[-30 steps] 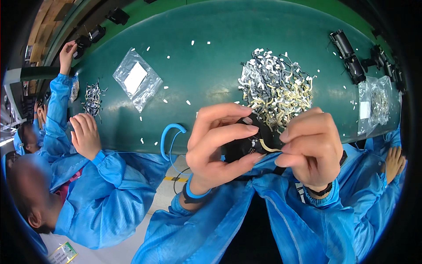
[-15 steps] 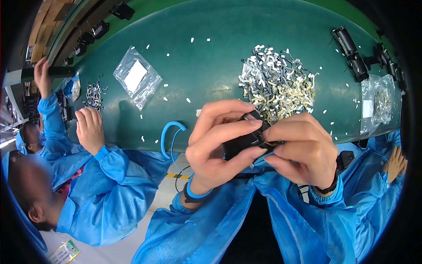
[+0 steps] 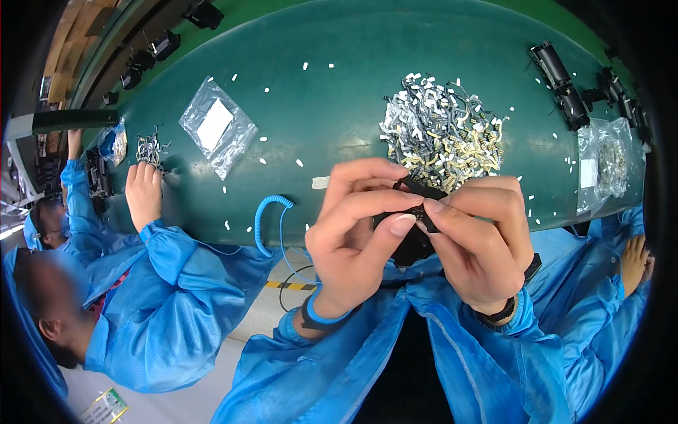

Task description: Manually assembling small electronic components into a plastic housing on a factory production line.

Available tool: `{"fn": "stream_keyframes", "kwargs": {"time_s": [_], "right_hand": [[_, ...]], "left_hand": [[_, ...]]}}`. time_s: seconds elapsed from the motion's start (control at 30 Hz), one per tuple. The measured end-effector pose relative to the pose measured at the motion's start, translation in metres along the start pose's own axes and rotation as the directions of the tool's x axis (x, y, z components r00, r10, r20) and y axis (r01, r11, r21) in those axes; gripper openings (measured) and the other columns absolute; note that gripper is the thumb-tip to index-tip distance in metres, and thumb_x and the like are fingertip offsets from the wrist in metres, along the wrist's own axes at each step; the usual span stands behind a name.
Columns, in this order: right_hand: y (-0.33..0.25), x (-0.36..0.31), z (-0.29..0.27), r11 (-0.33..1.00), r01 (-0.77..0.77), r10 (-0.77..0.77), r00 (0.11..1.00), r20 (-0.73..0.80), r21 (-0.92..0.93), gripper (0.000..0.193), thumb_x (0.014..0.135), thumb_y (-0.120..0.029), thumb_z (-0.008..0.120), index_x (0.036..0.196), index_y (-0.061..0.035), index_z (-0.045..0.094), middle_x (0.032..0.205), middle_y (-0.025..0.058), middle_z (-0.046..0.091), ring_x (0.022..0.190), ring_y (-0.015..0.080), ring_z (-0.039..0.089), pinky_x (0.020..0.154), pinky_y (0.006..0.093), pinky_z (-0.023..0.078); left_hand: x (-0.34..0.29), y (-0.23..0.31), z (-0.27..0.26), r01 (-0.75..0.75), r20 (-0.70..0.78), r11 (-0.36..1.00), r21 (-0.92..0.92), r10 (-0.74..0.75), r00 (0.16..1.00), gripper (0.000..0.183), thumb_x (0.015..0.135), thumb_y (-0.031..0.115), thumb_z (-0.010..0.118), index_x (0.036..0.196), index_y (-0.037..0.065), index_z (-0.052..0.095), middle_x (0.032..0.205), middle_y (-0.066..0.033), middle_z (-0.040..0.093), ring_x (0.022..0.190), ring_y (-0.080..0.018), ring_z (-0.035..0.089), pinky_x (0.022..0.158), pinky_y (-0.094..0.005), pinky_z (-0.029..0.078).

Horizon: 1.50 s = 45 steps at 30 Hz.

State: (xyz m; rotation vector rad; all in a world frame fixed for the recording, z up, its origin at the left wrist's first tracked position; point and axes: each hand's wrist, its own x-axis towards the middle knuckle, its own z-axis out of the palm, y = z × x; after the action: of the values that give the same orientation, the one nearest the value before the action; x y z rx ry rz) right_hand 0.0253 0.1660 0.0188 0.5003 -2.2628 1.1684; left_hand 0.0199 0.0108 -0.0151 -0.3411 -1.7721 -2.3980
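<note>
A black plastic housing [image 3: 413, 249] is held up in front of my body, just this side of the table's near edge. My left hand [image 3: 357, 237] is closed around it, thumb and forefinger at its top. My right hand [image 3: 487, 240] comes in from the other side, its thumb and forefinger pinched together against the housing. Whatever lies between those right fingertips is hidden. Right behind both hands, a heap of short black and yellowish cables with white connectors [image 3: 445, 134] lies on the green table [image 3: 339, 113].
A clear bag with a white label [image 3: 219, 127] lies left; another filled bag [image 3: 605, 166] lies right, near black cylindrical units [image 3: 561, 81]. Small white pieces are scattered about. A blue coiled cord [image 3: 263, 219] hangs at the near edge. Co-workers in blue sit at left [image 3: 176, 311] and right [image 3: 600, 297].
The housing has turned in my hands, its body now pointing down toward me. My right fingers have shifted up and left against it. The left co-worker's hand has moved slightly.
</note>
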Motion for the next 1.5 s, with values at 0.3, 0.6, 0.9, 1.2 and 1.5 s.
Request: {"fn": "stream_keyframes", "kwargs": {"time_s": [0.3, 0.6, 0.9, 1.2, 1.5], "right_hand": [[0.015, -0.001, -0.011, 0.995, 0.103, -0.102, 0.990, 0.100, -0.006, 0.033, 0.063, 0.002, 0.078, 0.096, -0.0007, 0.075, 0.091, 0.0082, 0.066, 0.080, 0.0240, 0.063, 0.066, 0.0314, 0.052], [0.003, 0.004, -0.024, 0.988, -0.121, 0.125, 0.991, -0.036, 0.095, 0.042, 0.070, -0.002, 0.085, 0.107, -0.0004, 0.066, 0.106, 0.0173, 0.063, 0.092, 0.0288, 0.062, 0.074, 0.0347, 0.051], [-0.014, 0.026, -0.015, 0.954, -0.273, 0.254, 0.955, 0.151, 0.123, 0.021, 0.074, 0.011, 0.076, 0.092, 0.0040, 0.069, 0.081, 0.0115, 0.065, 0.069, 0.0239, 0.064, 0.061, 0.0326, 0.050], [-0.016, 0.030, -0.018, 0.878, -0.475, 0.448, 0.859, 0.248, 0.061, 0.014, 0.076, 0.006, 0.074, 0.087, 0.0004, 0.068, 0.074, 0.0093, 0.061, 0.067, 0.0220, 0.063, 0.059, 0.0323, 0.049], [0.018, 0.023, -0.016, 0.980, 0.166, -0.178, 0.978, 0.112, 0.109, 0.022, 0.064, 0.006, 0.078, 0.085, 0.0012, 0.071, 0.079, 0.0104, 0.066, 0.067, 0.0252, 0.060, 0.058, 0.0341, 0.046]], "left_hand": [[0.006, 0.018, -0.011, 0.035, 0.073, 0.890, 0.454, -0.077, 0.994, 0.023, 0.074, -0.004, 0.079, 0.096, 0.000, 0.077, 0.105, -0.0123, 0.062, 0.093, -0.0206, 0.060, 0.075, -0.0305, 0.048], [0.014, 0.017, -0.009, -0.489, 0.253, 0.508, 0.709, 0.464, 0.849, 0.027, 0.062, -0.002, 0.083, 0.087, 0.001, 0.074, 0.085, -0.0076, 0.061, 0.072, -0.0223, 0.060, 0.062, -0.0324, 0.046], [0.021, 0.035, -0.015, -0.663, 0.554, 0.172, 0.729, 0.421, 0.718, 0.017, 0.071, 0.009, 0.077, 0.087, 0.003, 0.075, 0.094, -0.0081, 0.072, 0.082, -0.0204, 0.067, 0.069, -0.0330, 0.047], [0.022, 0.031, -0.018, -0.756, 0.671, 0.132, 0.641, 0.382, 0.636, 0.028, 0.067, 0.007, 0.076, 0.094, 0.004, 0.076, 0.097, -0.0078, 0.072, 0.091, -0.0211, 0.066, 0.071, -0.0326, 0.048], [0.028, 0.022, -0.017, -0.601, 0.433, 0.606, 0.522, 0.418, 0.798, 0.024, 0.064, 0.000, 0.077, 0.088, -0.005, 0.073, 0.082, -0.0122, 0.069, 0.068, -0.0251, 0.065, 0.061, -0.0340, 0.048]]}}
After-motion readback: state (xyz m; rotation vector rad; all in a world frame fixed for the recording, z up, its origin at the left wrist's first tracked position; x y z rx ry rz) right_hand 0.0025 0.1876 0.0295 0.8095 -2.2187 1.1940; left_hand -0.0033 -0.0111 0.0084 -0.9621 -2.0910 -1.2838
